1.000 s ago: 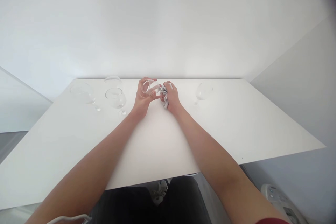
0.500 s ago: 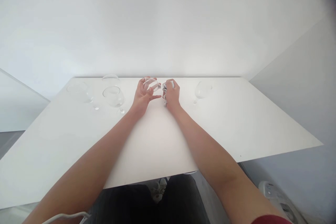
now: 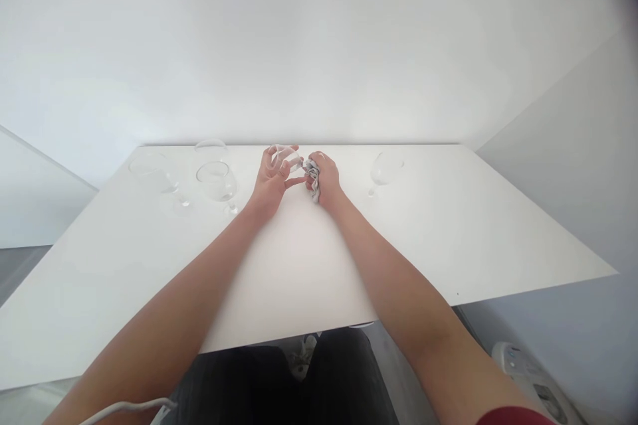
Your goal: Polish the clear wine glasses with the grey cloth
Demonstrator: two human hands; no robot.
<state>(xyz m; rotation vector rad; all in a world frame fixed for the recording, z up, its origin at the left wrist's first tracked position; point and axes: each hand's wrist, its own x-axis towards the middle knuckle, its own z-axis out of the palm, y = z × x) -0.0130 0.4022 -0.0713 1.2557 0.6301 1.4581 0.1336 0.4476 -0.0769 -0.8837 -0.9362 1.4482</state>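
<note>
A clear stemmed glass (image 3: pixel 285 157) is held on its side by its bowl in my left hand (image 3: pixel 270 179), the fingers curled round it. Its stem end points right, toward my right hand (image 3: pixel 327 178). That hand is closed on a crumpled grey-and-white cloth (image 3: pixel 314 180), pressed at the glass's stem and base. The cloth and fingers hide the foot of the glass. Both hands are over the far middle part of the white table (image 3: pixel 294 265).
Left of my hands stand several clear stemmed glasses, among them a near one (image 3: pixel 217 182) and a far-left one (image 3: pixel 152 171). Another stemmed glass (image 3: pixel 386 168) stands to the right. A white wall (image 3: pixel 319 46) rises behind the table. A white cable (image 3: pixel 124 406) crosses my left forearm.
My right hand has turned slightly, and more of the cloth shows on its left side. The held glass has shifted a little to the left; the standing glasses stay in place.
</note>
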